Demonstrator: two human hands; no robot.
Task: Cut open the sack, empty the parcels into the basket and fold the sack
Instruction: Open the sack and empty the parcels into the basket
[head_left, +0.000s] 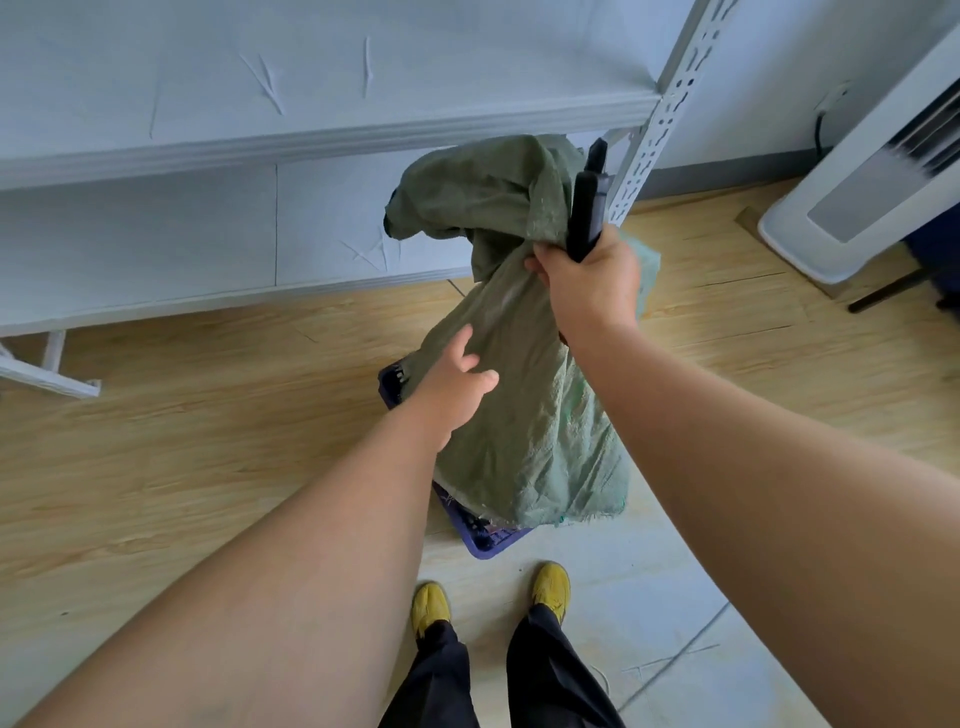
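A green woven sack (524, 415) hangs upside down over a dark blue plastic basket (485, 538) on the floor and covers most of it. My right hand (589, 280) grips the bunched upper part of the sack together with black scissors (586, 205), whose blades point up. My left hand (457, 382) lies against the sack's left side with its fingers spread and holds nothing. The sack's frayed open end rests at the basket. No parcels show; the sack hides the basket's inside.
A white metal shelf unit (208, 150) stands to the left and behind, with its slotted post (660, 119) close beside the scissors. A white fan or heater (857, 197) stands at the right. My yellow shoes (550, 590) are just in front of the basket.
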